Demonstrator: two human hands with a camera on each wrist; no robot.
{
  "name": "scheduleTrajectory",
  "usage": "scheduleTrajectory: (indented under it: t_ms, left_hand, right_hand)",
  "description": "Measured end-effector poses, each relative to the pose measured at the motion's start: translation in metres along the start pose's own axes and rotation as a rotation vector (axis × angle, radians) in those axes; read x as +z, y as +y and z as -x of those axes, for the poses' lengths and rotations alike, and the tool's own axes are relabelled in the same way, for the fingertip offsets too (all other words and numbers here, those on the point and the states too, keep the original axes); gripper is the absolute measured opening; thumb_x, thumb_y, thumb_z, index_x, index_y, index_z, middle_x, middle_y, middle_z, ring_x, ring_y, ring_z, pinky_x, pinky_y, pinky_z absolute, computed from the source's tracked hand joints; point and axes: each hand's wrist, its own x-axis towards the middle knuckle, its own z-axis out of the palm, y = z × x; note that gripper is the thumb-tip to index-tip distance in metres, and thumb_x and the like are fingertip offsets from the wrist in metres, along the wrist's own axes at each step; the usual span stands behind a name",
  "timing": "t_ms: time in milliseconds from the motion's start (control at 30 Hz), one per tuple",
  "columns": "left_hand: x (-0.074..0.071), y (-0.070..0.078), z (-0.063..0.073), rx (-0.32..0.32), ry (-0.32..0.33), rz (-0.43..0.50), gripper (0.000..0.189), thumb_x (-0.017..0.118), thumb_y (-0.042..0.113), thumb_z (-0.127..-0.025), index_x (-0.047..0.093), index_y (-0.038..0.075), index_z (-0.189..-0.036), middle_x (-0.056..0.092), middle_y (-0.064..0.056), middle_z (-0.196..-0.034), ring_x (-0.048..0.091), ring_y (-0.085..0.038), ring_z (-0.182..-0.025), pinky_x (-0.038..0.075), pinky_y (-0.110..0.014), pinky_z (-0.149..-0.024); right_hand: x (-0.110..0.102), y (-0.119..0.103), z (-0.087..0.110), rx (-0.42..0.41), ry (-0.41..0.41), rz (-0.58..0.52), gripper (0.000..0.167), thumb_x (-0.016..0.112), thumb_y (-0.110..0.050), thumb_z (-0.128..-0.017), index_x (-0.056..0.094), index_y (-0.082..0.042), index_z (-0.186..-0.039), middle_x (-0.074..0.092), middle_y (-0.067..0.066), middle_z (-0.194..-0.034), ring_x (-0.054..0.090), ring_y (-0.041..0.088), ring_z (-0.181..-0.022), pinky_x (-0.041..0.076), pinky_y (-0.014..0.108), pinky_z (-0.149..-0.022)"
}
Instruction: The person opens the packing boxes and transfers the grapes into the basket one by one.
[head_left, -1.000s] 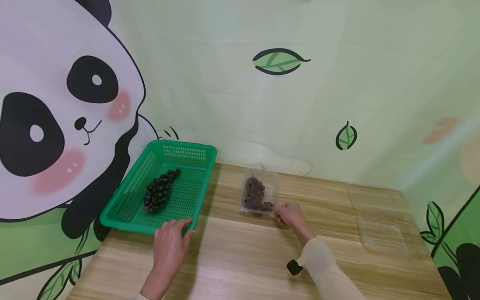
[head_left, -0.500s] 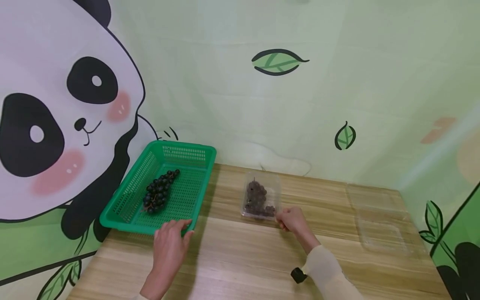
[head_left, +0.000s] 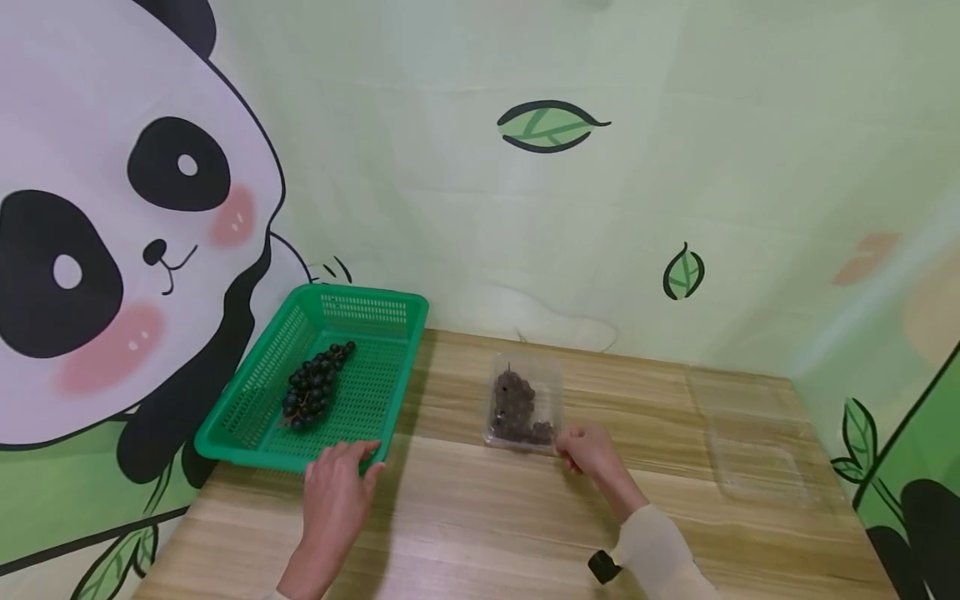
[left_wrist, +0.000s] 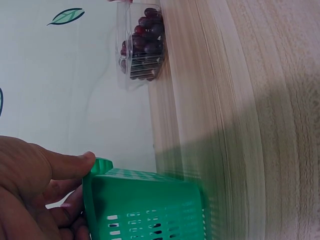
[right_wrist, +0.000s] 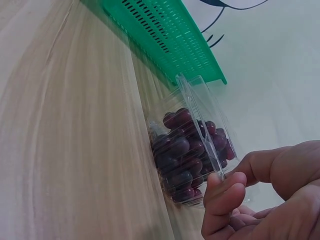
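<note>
A clear plastic box with dark grapes inside stands on the table, right of a green basket. My right hand pinches the box's near right corner; in the right wrist view thumb and curled fingers close on its rim. At the basket's near right corner is my left hand. The left wrist view has its thumb over the basket's rim and the other fingers curled beneath. One bunch of black grapes lies on the basket's floor.
Clear plastic lids or trays lie flat at the table's right end. A printed cloth wall with a panda and leaves rises directly behind the wooden table.
My right hand has drawn the box of grapes a little toward me and slightly right. The left hand stays at the basket's corner, and the view has shifted slightly.
</note>
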Motion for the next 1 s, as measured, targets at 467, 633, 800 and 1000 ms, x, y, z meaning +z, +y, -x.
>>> scheduleTrajectory:
  t_ms: [467,633,800,1000]
  left_hand:
    - [-0.001,0.000,0.000,-0.012,-0.015,0.009,0.030,0.086,0.008,-0.083,0.077,0.002,-0.111,0.073,-0.011,-0.093,0.064,-0.035,-0.090,0.043,-0.048,-0.073]
    - [-0.002,0.000,0.001,-0.013,-0.014,0.010,0.029,0.086,0.008,-0.083,0.077,0.002,-0.110,0.073,-0.011,-0.093,0.064,-0.035,-0.091,0.043,-0.048,-0.073]
    - [-0.001,0.001,0.000,-0.014,-0.013,0.010,0.029,0.086,0.008,-0.083,0.077,0.002,-0.110,0.073,-0.012,-0.093,0.064,-0.035,-0.090,0.042,-0.047,-0.072]
    - [-0.001,0.002,0.000,-0.012,-0.013,0.010,0.029,0.086,0.007,-0.082,0.077,0.002,-0.109,0.072,-0.012,-0.092,0.064,-0.035,-0.089,0.042,-0.048,-0.072]
  right_hand:
    - [-0.004,0.005,0.012,0.018,0.003,0.047,0.018,0.061,0.000,-0.088,0.065,0.001,-0.071,0.052,0.002,-0.054,0.045,0.010,-0.047,0.041,0.026,-0.050]
    - [-0.006,0.008,0.017,0.017,-0.002,0.038,0.017,0.060,0.000,-0.089,0.065,0.002,-0.073,0.052,0.001,-0.054,0.045,0.009,-0.048,0.040,0.024,-0.049]
    - [-0.007,0.011,0.022,0.019,-0.001,0.037,0.016,0.061,0.000,-0.088,0.066,0.003,-0.074,0.052,0.001,-0.054,0.044,0.009,-0.047,0.038,0.024,-0.048]
    - [-0.010,0.014,0.031,0.012,-0.011,0.040,0.016,0.061,-0.001,-0.088,0.066,0.003,-0.073,0.052,0.002,-0.054,0.043,0.010,-0.047,0.037,0.024,-0.048]
